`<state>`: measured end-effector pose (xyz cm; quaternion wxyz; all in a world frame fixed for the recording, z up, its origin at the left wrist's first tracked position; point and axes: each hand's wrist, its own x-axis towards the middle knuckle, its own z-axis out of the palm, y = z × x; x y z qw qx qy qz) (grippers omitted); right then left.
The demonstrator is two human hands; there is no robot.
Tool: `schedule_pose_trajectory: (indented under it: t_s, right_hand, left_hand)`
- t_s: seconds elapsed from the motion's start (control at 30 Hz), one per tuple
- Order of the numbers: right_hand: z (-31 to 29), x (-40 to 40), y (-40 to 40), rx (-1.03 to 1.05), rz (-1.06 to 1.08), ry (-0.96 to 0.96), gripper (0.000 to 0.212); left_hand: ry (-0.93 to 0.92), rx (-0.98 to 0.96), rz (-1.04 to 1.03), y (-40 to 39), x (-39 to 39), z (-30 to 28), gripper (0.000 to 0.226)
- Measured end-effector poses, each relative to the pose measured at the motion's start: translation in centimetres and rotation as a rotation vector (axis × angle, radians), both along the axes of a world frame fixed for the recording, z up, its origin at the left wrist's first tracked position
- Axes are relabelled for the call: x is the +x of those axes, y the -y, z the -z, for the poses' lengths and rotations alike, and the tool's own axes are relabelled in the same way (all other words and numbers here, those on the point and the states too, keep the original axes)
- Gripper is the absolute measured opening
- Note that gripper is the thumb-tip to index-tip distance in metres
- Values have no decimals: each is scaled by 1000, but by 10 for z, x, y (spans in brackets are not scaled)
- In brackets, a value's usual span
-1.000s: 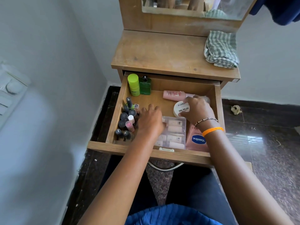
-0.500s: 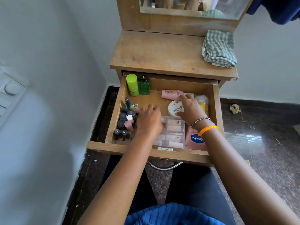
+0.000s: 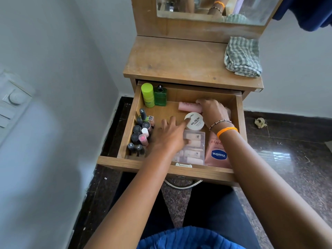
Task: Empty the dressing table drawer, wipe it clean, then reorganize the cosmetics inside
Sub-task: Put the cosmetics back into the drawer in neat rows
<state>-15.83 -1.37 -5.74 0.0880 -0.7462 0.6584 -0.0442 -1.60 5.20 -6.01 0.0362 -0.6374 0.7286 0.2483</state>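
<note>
Head view: right hand (image 3: pixel 212 112) grips one pink tube (image 3: pixel 188 106); left hand (image 3: pixel 170 135), fingers straight, touches one jar (image 3: pixel 195 121).

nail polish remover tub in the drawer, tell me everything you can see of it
The round white nail polish remover tub is a squat, plastic-looking pot with a flat lid printed in black, "NAIL POLISH" among it. The lid is on. It sits flat in the middle of the open wooden drawer, just behind the clear plastic box of small tubes and in front of the lying pink tube. The left hand touches its left rim with a fingertip; the right hand is beside its right edge.
</note>
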Motion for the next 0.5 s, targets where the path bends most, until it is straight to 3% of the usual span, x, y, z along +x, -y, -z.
schedule_pose_trajectory:
  t_s: [0.5]
  right_hand:
    - [8,-5,3,-60,18,144,44]
  left_hand:
    - [-12,-13,-3,-1,-1,3,71]
